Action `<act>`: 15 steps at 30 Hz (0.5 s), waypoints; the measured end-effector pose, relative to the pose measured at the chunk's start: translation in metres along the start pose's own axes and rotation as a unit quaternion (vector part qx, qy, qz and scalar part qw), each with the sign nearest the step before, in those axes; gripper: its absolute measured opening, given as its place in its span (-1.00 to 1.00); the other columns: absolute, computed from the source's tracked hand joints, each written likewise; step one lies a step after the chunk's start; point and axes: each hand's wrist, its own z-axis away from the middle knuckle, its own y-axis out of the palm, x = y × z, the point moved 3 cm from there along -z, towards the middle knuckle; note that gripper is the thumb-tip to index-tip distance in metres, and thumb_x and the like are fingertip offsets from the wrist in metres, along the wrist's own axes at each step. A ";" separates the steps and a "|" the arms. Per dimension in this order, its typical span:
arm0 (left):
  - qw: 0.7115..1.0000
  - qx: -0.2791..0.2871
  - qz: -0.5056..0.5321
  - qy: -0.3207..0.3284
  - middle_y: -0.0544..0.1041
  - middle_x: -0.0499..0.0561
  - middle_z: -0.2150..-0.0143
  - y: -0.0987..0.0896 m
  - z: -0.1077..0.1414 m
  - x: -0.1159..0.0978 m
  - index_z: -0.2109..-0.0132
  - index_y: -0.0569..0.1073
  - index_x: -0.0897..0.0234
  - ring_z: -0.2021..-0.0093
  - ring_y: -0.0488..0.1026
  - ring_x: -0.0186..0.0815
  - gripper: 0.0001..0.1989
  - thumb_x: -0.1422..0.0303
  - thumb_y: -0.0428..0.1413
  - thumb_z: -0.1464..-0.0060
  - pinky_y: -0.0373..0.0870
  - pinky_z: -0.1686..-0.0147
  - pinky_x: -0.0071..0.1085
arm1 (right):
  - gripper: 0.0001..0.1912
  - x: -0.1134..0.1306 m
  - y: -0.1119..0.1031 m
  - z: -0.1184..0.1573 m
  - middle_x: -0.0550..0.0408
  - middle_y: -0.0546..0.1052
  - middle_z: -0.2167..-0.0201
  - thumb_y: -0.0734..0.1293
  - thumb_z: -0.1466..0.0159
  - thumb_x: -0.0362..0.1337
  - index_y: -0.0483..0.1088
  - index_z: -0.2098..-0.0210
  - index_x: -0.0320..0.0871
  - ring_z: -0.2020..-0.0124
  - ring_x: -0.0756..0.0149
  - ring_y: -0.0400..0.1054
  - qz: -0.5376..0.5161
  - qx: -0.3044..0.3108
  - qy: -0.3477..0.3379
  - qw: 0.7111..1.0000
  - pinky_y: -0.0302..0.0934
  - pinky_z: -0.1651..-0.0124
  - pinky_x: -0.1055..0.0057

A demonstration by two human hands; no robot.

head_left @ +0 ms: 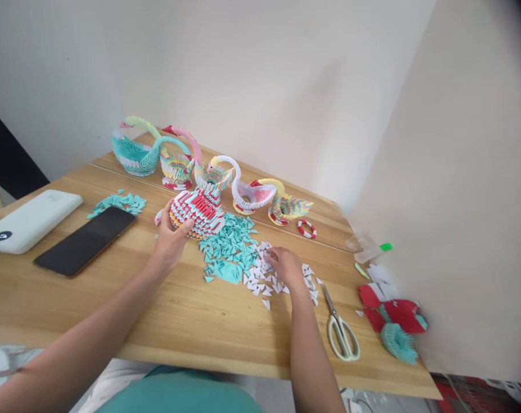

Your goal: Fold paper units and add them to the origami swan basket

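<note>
The table (191,327) provided a strip of wood between its front edge and the white triangles (266,305). The right hand (286,267), fingers narrowed, was at these; any pinched piece could not be discerned. The left hand (170,236) held the red-patterned paper model (197,212), close in front of paper swans (135,158).
</note>
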 end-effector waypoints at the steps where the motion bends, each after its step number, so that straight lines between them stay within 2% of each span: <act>1: 1.000 -0.004 0.004 -0.005 0.35 0.07 -0.22 0.000 0.000 0.000 -0.21 0.21 0.04 -0.18 0.37 -0.09 -0.27 0.24 0.33 0.09 0.43 -0.08 -0.18 | -0.84 0.000 0.002 0.000 0.02 0.61 0.31 0.35 -0.18 -0.36 0.55 0.27 -0.07 0.26 0.19 0.44 0.000 0.003 0.005 1.000 0.15 0.20 0.37; 5: 0.999 -0.018 0.015 -0.024 0.34 0.08 -0.22 0.002 0.001 0.000 -0.21 0.22 0.04 -0.20 0.35 -0.07 -0.22 0.23 0.36 0.15 0.41 -0.10 -0.16 | -0.82 0.000 0.008 0.003 -0.01 0.59 0.27 0.28 -0.22 -0.39 0.51 0.25 -0.12 0.24 0.20 0.42 -0.015 0.000 0.010 1.000 0.13 0.20 0.38; 12: 0.999 0.018 -0.017 -0.026 0.29 0.13 -0.27 0.008 0.007 -0.001 -0.26 0.17 0.09 -0.21 0.33 -0.06 -0.19 0.22 0.33 0.11 0.37 -0.13 -0.14 | -0.88 -0.007 0.002 0.011 0.07 0.54 0.38 0.29 -0.18 -0.40 0.46 0.41 -0.13 0.28 0.23 0.38 -0.068 -0.006 0.000 0.998 0.12 0.20 0.39; 15: 0.999 0.022 -0.037 -0.022 0.28 0.13 -0.28 0.008 0.010 0.002 -0.28 0.16 0.10 -0.22 0.32 -0.07 -0.20 0.22 0.31 0.08 0.36 -0.14 -0.14 | -0.89 -0.009 0.002 0.012 0.09 0.55 0.43 0.30 -0.17 -0.38 0.48 0.41 -0.13 0.36 0.24 0.38 -0.103 -0.006 0.006 0.995 0.13 0.25 0.38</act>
